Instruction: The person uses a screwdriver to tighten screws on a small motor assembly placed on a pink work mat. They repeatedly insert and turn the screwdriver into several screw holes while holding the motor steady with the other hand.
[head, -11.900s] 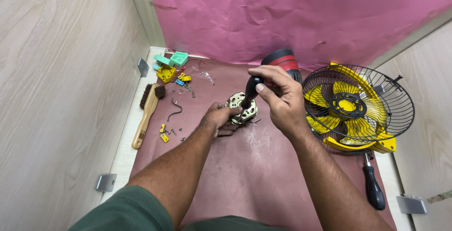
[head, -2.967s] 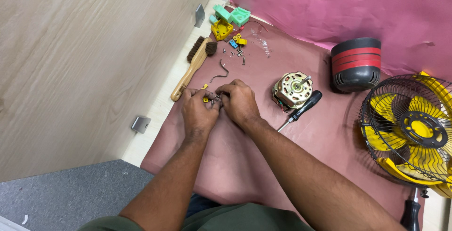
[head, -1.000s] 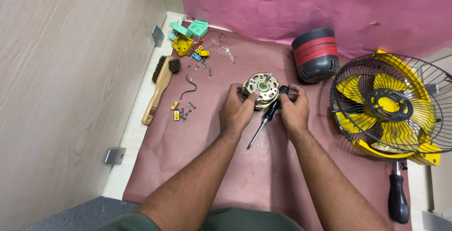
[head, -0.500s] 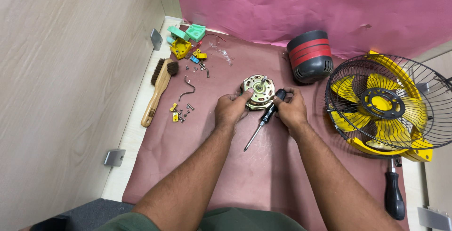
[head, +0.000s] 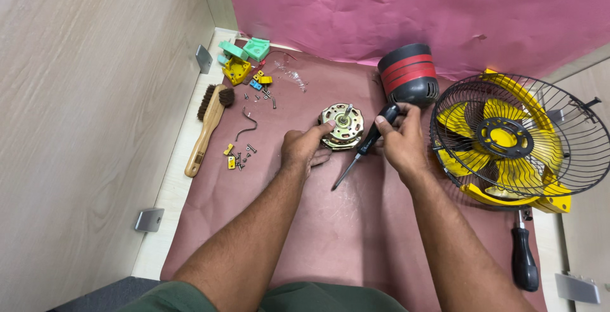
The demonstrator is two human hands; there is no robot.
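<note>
A round metal fan motor [head: 343, 125] with a short shaft lies on the maroon mat [head: 330, 223]. My left hand [head: 305, 149] rests on the motor's near-left side, fingers curled against its rim. My right hand [head: 400, 140] grips the black handle of a screwdriver [head: 363, 148]; its shaft slants down-left and the tip hangs just above the mat in front of the motor.
A black-and-red motor housing [head: 408, 82] stands behind the motor. A yellow fan in a black wire cage [head: 518, 143] lies at the right, a second screwdriver [head: 525, 258] below it. A wooden brush [head: 206, 124], loose screws [head: 241, 156] and green and yellow plastic parts [head: 244, 61] sit at the left.
Both hands left the small parts at the left and came to the motor. In the last second my right hand picked the screwdriver up off the mat by its handle.
</note>
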